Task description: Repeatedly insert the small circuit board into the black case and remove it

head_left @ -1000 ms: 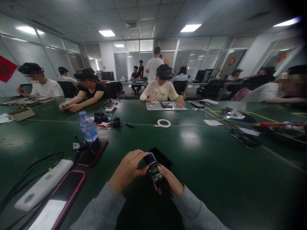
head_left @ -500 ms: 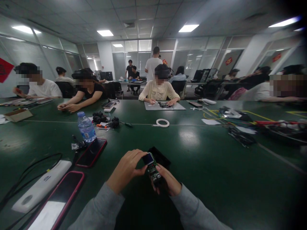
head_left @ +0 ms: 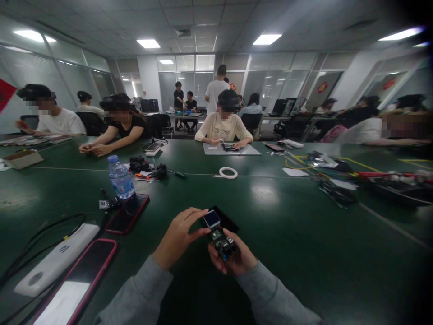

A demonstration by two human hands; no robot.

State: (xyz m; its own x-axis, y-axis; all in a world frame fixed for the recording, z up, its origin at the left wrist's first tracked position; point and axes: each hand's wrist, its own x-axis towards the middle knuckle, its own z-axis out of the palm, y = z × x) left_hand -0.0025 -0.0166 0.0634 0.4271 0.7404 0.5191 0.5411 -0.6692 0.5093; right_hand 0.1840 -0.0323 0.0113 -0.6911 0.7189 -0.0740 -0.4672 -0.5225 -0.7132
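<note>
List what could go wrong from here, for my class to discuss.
1. The left hand grips the screen by its edge, so too much force might strain it or the board.
2. The board is held up in the right hand; a slip could drop it.
3. The bottle stands close to a phone; a knock might topple it onto that.

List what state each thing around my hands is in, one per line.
Circuit board: held in right hand, components exposed
Display screen: dark, edge held by left hand
Black case: open or shut unclear
Water bottle: upright, capped
Red-edged phone: face up, screen dark
Pink-edged phone: face up
</note>
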